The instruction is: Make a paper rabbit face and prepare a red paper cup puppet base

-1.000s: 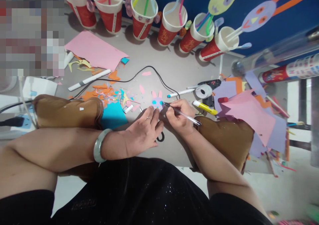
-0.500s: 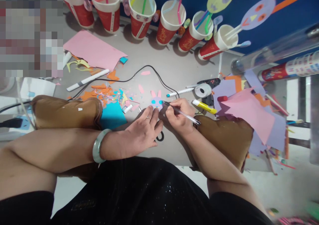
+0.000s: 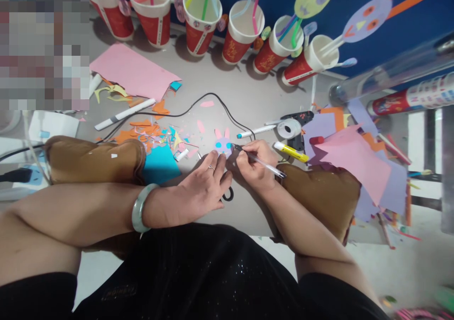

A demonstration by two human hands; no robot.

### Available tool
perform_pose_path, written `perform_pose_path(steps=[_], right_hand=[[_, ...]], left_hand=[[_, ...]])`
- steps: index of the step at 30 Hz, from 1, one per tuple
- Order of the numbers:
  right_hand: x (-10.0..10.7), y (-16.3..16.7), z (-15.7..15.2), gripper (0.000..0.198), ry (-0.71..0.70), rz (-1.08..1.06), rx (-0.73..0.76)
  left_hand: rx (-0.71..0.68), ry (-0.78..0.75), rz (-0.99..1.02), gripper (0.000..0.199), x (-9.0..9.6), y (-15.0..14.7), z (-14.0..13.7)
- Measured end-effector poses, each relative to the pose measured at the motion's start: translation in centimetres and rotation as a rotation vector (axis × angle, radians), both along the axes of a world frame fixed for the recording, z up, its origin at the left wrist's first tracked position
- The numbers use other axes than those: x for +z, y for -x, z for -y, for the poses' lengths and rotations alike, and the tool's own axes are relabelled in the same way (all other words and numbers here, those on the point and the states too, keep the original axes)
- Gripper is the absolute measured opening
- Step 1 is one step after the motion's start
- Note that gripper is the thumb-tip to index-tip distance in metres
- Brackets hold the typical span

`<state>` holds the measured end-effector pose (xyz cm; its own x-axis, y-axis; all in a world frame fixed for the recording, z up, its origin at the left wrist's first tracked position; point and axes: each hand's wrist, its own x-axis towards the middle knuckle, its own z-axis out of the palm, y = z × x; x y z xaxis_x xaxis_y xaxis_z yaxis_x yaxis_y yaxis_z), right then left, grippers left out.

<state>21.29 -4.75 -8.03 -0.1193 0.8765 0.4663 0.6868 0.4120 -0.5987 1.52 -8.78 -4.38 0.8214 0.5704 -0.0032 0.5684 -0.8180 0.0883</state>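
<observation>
A small lilac paper rabbit face [image 3: 222,144] with pink ears and blue eyes lies on the grey table [image 3: 244,93]. My left hand [image 3: 202,187] rests flat on the table, fingertips pressing the rabbit's lower edge; it wears a ring, and a pale green bangle [image 3: 140,207] circles the wrist. My right hand [image 3: 256,164] grips a clear pen [image 3: 262,162] whose tip touches the rabbit's right side. Black scissor handles [image 3: 229,194] peek out under my left hand.
Red-and-white paper cups [image 3: 244,34] with straws line the back edge. Pink paper [image 3: 133,72], scraps [image 3: 149,131], a black cable [image 3: 213,100], markers [image 3: 126,113], a tape roll [image 3: 289,128], a yellow glue stick [image 3: 291,152] and stacked coloured sheets [image 3: 354,161] surround the hands. Brown sleeve covers [image 3: 94,159] lie either side.
</observation>
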Motion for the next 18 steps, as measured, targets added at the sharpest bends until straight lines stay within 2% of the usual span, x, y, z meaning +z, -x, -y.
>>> perform_pose_path(steps=[8, 18], right_hand=[[0.09, 0.12, 0.09, 0.004, -0.029, -0.006, -0.015], [0.13, 0.1, 0.06, 0.005, -0.058, 0.003, 0.001]], left_hand=[[-0.011, 0.008, -0.036, 0.089, 0.15, -0.01, 0.0], [0.012, 0.093, -0.053, 0.089, 0.54, -0.31, -0.2]])
